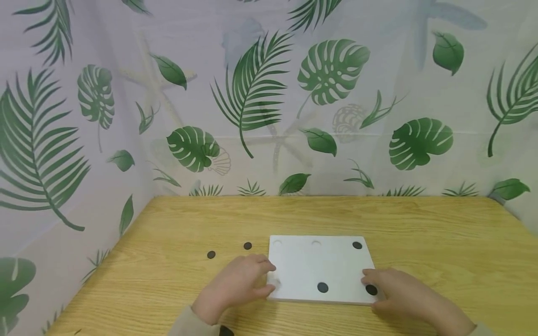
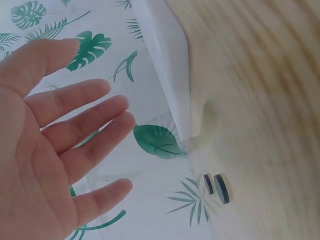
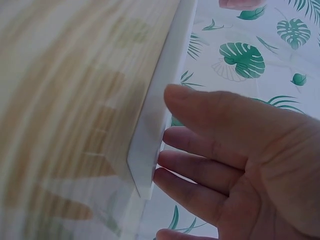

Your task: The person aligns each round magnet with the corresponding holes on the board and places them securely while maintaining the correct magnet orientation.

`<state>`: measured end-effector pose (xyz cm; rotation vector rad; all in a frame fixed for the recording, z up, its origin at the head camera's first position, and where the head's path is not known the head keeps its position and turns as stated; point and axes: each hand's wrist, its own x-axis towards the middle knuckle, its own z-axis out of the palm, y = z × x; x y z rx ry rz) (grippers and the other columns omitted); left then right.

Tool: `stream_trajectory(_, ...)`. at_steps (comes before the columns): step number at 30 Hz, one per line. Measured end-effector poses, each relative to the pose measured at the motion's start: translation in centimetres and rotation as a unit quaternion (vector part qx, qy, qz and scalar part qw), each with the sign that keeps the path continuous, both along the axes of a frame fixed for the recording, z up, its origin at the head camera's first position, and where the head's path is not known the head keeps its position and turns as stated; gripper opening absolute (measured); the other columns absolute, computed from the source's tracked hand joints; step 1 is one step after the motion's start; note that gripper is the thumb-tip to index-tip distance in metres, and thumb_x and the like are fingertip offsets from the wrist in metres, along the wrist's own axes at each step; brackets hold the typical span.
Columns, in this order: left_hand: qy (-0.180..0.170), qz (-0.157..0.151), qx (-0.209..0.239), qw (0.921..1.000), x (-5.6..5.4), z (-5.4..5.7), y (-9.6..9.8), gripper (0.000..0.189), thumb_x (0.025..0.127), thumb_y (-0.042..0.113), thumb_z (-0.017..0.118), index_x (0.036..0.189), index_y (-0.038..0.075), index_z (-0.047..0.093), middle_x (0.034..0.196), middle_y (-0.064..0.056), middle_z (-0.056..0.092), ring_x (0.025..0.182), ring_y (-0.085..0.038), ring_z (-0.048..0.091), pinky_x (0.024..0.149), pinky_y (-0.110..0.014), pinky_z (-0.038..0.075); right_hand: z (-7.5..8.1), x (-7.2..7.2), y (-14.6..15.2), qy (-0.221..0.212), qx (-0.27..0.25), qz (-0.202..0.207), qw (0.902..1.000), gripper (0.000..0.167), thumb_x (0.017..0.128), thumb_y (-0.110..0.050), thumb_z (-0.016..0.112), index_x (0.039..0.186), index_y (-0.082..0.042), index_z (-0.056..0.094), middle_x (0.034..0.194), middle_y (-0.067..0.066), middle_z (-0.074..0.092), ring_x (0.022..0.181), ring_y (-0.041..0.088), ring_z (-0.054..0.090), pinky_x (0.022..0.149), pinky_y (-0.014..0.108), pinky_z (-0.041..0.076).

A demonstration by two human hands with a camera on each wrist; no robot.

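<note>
A flat white board [image 1: 313, 268] lies on the wooden table. Round black discs sit on it: one at the far right corner [image 1: 357, 245], another at the middle of the near side [image 1: 322, 287], a third at the near right corner [image 1: 371, 290]. Shallow round recesses show along its far side. My left hand [image 1: 241, 281] is at the board's left edge, fingers spread, holding nothing; the left wrist view shows its bare palm [image 2: 45, 145]. At the near right corner is my right hand [image 1: 401, 294], fingers loosely extended. In the right wrist view its fingertips [image 3: 167, 162] are right at the board's edge.
Left of the board, two loose black discs lie on the table, a nearer one [image 1: 211, 254] and a farther one [image 1: 248, 245]. Behind the wooden table [image 1: 189, 219] hangs a white leaf-patterned cloth [image 1: 269, 168], which also runs along the left side.
</note>
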<state>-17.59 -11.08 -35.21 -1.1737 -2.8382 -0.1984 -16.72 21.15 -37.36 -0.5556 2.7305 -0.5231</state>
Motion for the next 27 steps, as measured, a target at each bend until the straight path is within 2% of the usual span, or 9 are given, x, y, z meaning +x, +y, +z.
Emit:
stream_trajectory(8,0.007,0.015,0.016,0.9997,-0.3,0.4,-0.8,0.032,0.082,0.029,0.060,0.104,0.005,0.062,0.100,-0.002,0.059,0.088,-0.015,0.057,0.076,-0.026,0.045,-0.1,0.1,0.0,-0.004,-0.008,-0.005,0.9999,0.041,0.067,-0.016,0.074,0.104,-0.004,0.063,0.118,0.016,0.053,0.107,0.034,0.048,0.087,0.050,0.036)
stream_trajectory(16,0.031,0.026,0.030,0.9987,-0.3,0.8,-1.9,0.032,0.081,0.027,0.061,0.103,0.004,0.062,0.098,-0.004,0.058,0.086,-0.019,0.057,0.075,-0.030,0.046,0.0,0.0,-0.1,-0.004,-0.001,-0.012,0.9999,0.040,0.066,-0.016,0.075,0.103,-0.004,0.063,0.117,0.016,0.053,0.107,0.035,0.048,0.088,0.050,0.035)
stream_trajectory(21,0.020,0.032,0.022,0.9990,-0.6,0.6,-2.3,0.031,0.081,0.026,0.062,0.103,0.003,0.062,0.096,-0.004,0.057,0.083,-0.017,0.056,0.074,-0.029,0.045,-0.2,0.1,0.0,0.003,-0.003,-0.005,1.0000,0.040,0.066,-0.016,0.075,0.103,-0.003,0.063,0.118,0.017,0.053,0.107,0.036,0.047,0.088,0.051,0.035)
stream_trajectory(27,0.013,0.057,0.010,0.9982,-1.0,0.6,-2.7,0.032,0.081,0.027,0.063,0.104,0.004,0.062,0.101,-0.005,0.057,0.085,-0.017,0.057,0.073,-0.030,0.047,-0.2,-0.1,0.1,0.003,-0.003,-0.006,1.0000,0.042,0.066,-0.018,0.076,0.103,-0.004,0.063,0.118,0.016,0.053,0.108,0.036,0.047,0.088,0.051,0.034)
